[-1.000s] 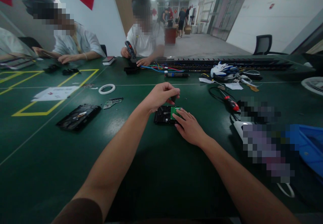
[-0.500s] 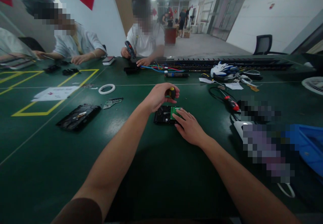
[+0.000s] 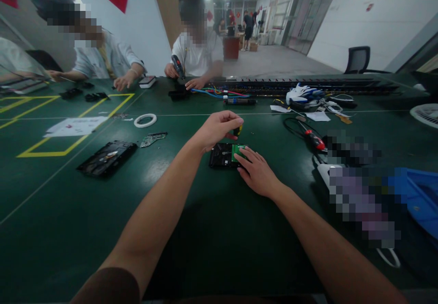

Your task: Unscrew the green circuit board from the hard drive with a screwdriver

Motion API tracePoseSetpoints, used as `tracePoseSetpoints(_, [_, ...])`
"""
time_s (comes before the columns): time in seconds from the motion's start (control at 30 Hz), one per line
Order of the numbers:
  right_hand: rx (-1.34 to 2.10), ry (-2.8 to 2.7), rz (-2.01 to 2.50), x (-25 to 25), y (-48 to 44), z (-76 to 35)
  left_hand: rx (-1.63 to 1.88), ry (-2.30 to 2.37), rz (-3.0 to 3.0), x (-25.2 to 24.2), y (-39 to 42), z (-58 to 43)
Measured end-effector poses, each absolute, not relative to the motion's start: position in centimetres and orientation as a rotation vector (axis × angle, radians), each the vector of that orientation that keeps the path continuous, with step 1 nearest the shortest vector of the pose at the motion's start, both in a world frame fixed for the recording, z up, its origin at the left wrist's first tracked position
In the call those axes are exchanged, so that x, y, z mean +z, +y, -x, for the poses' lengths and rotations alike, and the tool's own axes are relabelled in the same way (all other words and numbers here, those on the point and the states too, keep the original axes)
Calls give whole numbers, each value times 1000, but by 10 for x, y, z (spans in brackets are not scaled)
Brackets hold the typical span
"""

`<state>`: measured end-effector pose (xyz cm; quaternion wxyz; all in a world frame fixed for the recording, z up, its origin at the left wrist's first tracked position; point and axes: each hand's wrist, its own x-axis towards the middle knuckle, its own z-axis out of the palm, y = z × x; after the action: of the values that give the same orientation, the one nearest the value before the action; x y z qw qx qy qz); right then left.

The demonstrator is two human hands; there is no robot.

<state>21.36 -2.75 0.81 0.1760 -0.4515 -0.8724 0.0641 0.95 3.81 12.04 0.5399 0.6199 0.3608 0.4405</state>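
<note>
My left hand (image 3: pixel 217 129) is closed round the black and yellow handle of a screwdriver (image 3: pixel 239 131), above the far side of a hard drive (image 3: pixel 221 156). I cannot make out the screwdriver's shaft or tip. The drive is black, lies flat on the green table and carries a green piece (image 3: pixel 237 150) on its right part. Spread fingers of my right hand (image 3: pixel 257 172) rest on that green piece and the drive's right edge, covering the corner there.
To the left lie a black drive casing (image 3: pixel 106 159), a circuit board (image 3: pixel 152 139) and a roll of white tape (image 3: pixel 145 120). A red and black tool (image 3: pixel 315 140), gloves (image 3: pixel 303 95) and a blue bin (image 3: pixel 419 199) are right. Across the table a person holds a power screwdriver (image 3: pixel 178 66).
My left fingers have shifted round the screwdriver handle, with the thumb now stretched over it. My right hand keeps its place. A co-worker's hand at far left has moved right.
</note>
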Motion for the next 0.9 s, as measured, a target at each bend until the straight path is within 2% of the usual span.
tracePoseSetpoints(0.4, [178, -2472, 1295, 12, -29, -211, 1005, 905, -1597, 122, 35, -10])
tracePoseSetpoints(0.9, [167, -2470, 1289, 10, -28, -213, 1041, 880, -1482, 118, 37, -14])
